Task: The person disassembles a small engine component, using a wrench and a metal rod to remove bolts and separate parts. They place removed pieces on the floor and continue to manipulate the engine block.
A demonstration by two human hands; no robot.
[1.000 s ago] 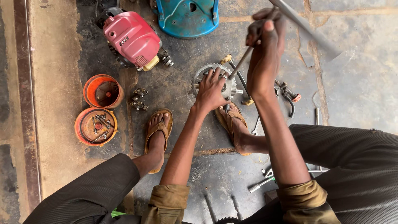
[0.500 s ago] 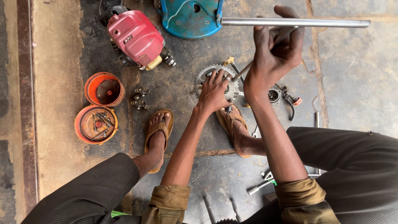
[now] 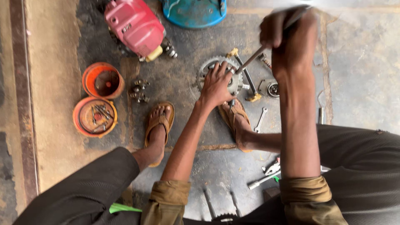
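Note:
A toothed metal sprocket hub lies on the dark oily floor. My left hand presses down on top of it, fingers spread over the hub. My right hand is raised above it, fist closed around a long metal rod. The rod slants down from the fist and its lower tip meets the hub beside my left fingers. Its upper end is blurred. Both my sandalled feet rest on the floor just below the hub.
A red small engine and a blue plastic object lie at the top. Two orange tins with small parts stand left, loose bolts beside them. A spanner, a bearing and pliers lie right.
My right hand swung the rod from level above the work down to a slant, its tip now on the hub. The left hand stayed on the sprocket.

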